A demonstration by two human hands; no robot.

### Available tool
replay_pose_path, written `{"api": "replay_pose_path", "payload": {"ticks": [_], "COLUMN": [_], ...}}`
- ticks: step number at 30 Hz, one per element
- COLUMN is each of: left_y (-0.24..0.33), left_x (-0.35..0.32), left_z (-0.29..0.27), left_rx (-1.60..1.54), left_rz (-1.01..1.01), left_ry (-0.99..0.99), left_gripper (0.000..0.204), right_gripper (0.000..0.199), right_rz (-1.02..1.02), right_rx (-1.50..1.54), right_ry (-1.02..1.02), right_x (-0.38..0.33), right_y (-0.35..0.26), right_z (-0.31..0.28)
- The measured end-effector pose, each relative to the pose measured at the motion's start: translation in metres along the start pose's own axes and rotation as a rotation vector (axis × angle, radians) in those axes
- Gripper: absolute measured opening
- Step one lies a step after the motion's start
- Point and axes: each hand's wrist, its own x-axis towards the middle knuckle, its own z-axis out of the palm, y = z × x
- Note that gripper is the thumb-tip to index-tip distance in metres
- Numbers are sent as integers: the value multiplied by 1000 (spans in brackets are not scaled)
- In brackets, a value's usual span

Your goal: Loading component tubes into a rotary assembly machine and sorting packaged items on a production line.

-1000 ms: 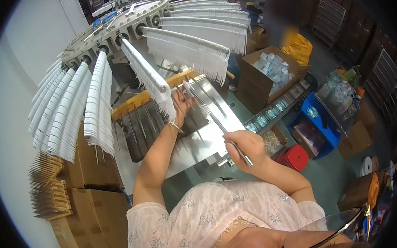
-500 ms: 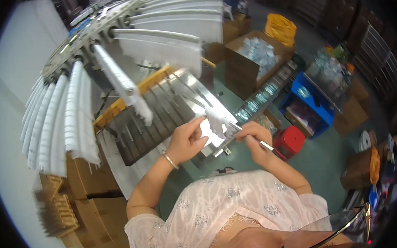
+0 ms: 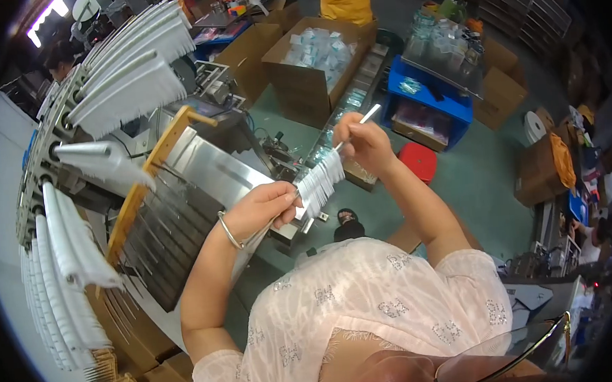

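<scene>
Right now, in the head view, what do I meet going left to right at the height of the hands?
White comb-like strips on the rack → wooden bar → left hand → white toothed strip on a rod → right hand → red stool → brown cardboard box.

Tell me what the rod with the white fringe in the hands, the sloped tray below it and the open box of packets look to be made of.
Rod: thin, pale and glossy, probably metal or plastic. Its white fringe: many slim matte strips, likely plastic, possibly paper. Sloped tray: brushed sheet metal, shown by its grey sheen, edged by a yellowish, wood-like rail. Open box: brown matte corrugated cardboard with folded flaps.
</scene>
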Motion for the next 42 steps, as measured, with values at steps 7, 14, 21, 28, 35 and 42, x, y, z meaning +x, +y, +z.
{"api": "replay_pose_path", "payload": {"ticks": [7,14,21,28,35,42], "left_y": [-1,32,91,125,77,-9], "left_x": [97,226,297,302,242,164], "left_z": [-35,-89,-145,-185,-147,-56], "left_rx": [-525,-877,-853,-439,-141,708], "left_rz": [158,461,633,521,306,-339], "left_ry": [256,706,1087,1175,1356,2148], "left_gripper": [18,21,23,33,28,14], "right_gripper": [19,30,18,12,23,22], "right_rz": [-63,-449,-550,-226,-95,73], "right_rx": [-345,-855,-669,-8,391,564], "right_ry": [197,-333,-263,-84,-229,-271], "right_x": [108,143,257,360,483,575], "right_y": [6,52,37,45,38,67], "right_z": [-71,-151,-174,-182,-158,-113]}}
